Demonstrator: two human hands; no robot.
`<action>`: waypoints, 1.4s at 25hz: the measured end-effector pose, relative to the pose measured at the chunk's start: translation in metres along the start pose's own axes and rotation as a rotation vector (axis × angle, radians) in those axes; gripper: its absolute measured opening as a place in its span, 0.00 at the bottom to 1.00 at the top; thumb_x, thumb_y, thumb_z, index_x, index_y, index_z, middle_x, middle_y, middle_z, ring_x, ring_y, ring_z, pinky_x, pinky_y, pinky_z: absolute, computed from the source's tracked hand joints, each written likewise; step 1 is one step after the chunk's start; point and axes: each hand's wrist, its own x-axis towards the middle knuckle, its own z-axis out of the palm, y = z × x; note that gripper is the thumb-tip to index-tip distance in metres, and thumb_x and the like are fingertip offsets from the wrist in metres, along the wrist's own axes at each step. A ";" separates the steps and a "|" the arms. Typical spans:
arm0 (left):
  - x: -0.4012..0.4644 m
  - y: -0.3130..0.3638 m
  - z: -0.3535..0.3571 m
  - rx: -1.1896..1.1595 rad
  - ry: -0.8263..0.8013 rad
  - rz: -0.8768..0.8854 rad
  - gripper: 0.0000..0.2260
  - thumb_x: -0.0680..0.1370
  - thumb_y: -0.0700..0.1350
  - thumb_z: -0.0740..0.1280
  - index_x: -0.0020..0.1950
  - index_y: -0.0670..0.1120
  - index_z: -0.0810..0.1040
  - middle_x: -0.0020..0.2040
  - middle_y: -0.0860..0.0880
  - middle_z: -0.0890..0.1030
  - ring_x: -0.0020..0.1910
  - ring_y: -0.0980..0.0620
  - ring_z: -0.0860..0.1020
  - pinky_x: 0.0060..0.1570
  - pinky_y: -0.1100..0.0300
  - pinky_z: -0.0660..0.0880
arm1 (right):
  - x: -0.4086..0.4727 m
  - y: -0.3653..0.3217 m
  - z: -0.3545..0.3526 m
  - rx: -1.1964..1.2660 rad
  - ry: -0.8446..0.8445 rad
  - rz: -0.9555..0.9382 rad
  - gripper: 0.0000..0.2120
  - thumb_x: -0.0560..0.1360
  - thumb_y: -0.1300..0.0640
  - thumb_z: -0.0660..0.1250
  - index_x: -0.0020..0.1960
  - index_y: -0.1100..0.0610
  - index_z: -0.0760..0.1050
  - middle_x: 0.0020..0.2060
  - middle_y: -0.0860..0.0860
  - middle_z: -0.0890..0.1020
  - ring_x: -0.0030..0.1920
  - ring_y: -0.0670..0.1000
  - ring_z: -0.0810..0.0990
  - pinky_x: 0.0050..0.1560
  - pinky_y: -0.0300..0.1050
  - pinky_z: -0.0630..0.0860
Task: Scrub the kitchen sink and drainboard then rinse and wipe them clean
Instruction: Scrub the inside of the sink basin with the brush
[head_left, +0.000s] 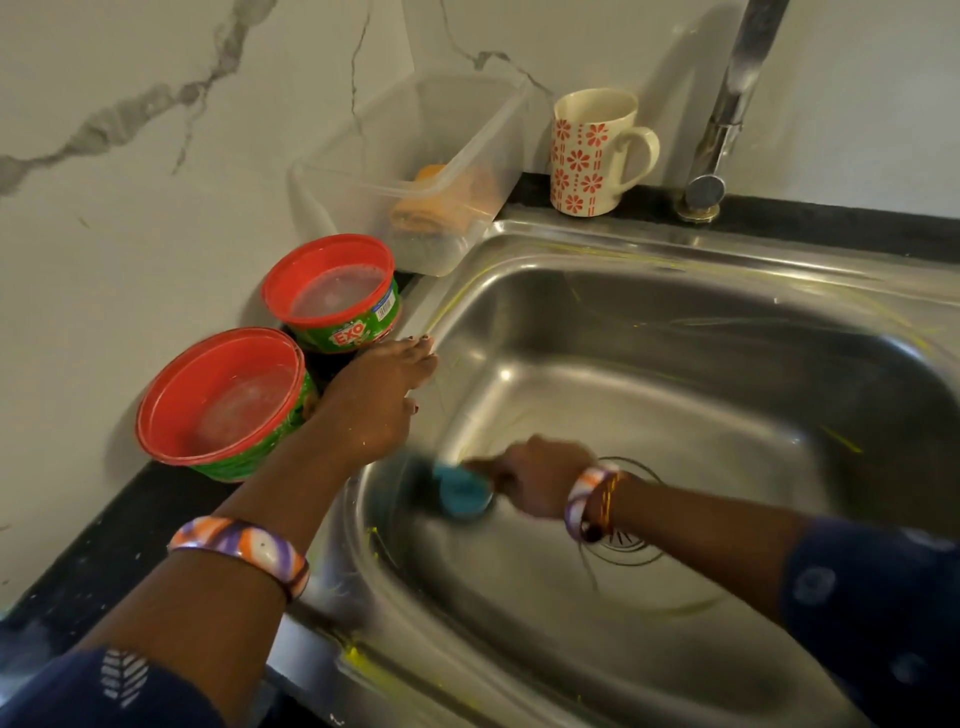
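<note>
2 hands: left hand (382, 395) flat, fingers straight on steel sink (675, 332) rim; right hand (535, 475) grips blue scrubber (460, 491), blurred, at basin's left wall. 2 round red-lidded tubs (223, 397) on black desk (104, 551).

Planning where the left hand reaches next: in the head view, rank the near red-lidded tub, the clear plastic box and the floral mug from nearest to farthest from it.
1. Near red-lidded tub: just left of the left hand.
2. Clear plastic box: behind, at the wall.
3. Floral mug: farthest, back edge near the tap.
</note>
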 end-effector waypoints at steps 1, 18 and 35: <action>0.000 0.001 -0.001 0.000 0.003 0.003 0.26 0.79 0.40 0.61 0.76 0.46 0.58 0.77 0.49 0.53 0.76 0.55 0.52 0.69 0.69 0.44 | 0.015 0.015 -0.011 -0.040 0.054 0.075 0.17 0.78 0.47 0.57 0.65 0.46 0.73 0.58 0.53 0.80 0.60 0.57 0.78 0.55 0.44 0.73; 0.002 -0.001 0.007 -0.053 0.078 -0.003 0.25 0.78 0.38 0.63 0.74 0.46 0.62 0.77 0.50 0.56 0.76 0.54 0.54 0.70 0.67 0.47 | 0.039 0.074 -0.020 0.039 0.230 0.340 0.18 0.77 0.51 0.57 0.66 0.45 0.72 0.62 0.54 0.78 0.61 0.58 0.77 0.60 0.47 0.73; 0.000 -0.001 0.009 -0.077 0.128 -0.010 0.24 0.78 0.37 0.63 0.73 0.46 0.65 0.76 0.51 0.58 0.75 0.53 0.55 0.71 0.65 0.51 | 0.044 0.091 -0.044 0.087 0.221 0.501 0.16 0.78 0.54 0.60 0.63 0.58 0.75 0.60 0.60 0.78 0.61 0.60 0.77 0.58 0.47 0.72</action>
